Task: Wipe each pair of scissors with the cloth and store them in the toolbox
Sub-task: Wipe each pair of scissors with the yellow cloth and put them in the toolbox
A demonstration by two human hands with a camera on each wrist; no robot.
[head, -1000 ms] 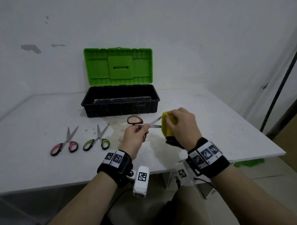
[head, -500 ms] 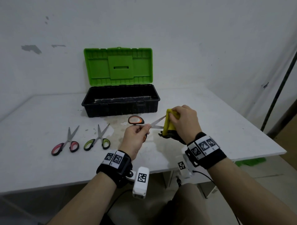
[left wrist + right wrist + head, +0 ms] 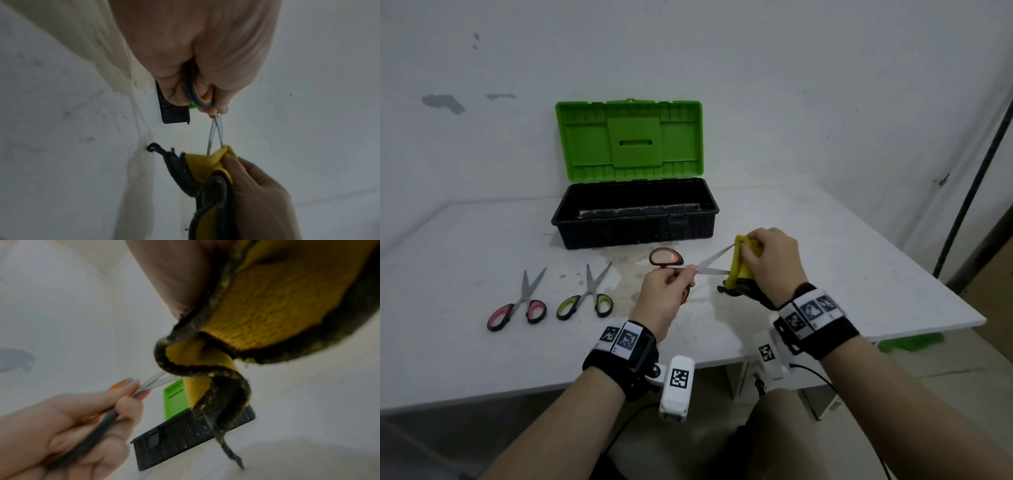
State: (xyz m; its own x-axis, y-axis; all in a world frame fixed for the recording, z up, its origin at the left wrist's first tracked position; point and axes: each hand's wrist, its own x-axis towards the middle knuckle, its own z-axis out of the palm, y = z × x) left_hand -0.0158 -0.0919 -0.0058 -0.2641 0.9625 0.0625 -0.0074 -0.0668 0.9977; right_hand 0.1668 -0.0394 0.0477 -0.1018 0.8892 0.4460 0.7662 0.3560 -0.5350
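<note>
My left hand (image 3: 666, 291) grips the handle of the orange scissors (image 3: 667, 257) above the table, blades spread and pointing right. My right hand (image 3: 774, 263) holds the yellow cloth (image 3: 739, 263) with a dark edge, folded over the blade tips. In the left wrist view the blades (image 3: 216, 133) run into the cloth (image 3: 207, 162). The right wrist view shows the cloth (image 3: 267, 305) close up and the left hand (image 3: 72, 426). The black toolbox (image 3: 635, 214) stands open behind, its green lid (image 3: 630, 140) up. Pink scissors (image 3: 518, 305) and green scissors (image 3: 587, 298) lie at the left.
The white table (image 3: 842, 257) has a stained patch in front of the toolbox. Its front edge runs just under my wrists and its right corner (image 3: 981, 320) is near. A dark pole (image 3: 976, 181) leans by the wall at the right.
My right hand has slid the cloth to the right along the blades toward their tips, baring more steel. The left hand has held the scissors steady.
</note>
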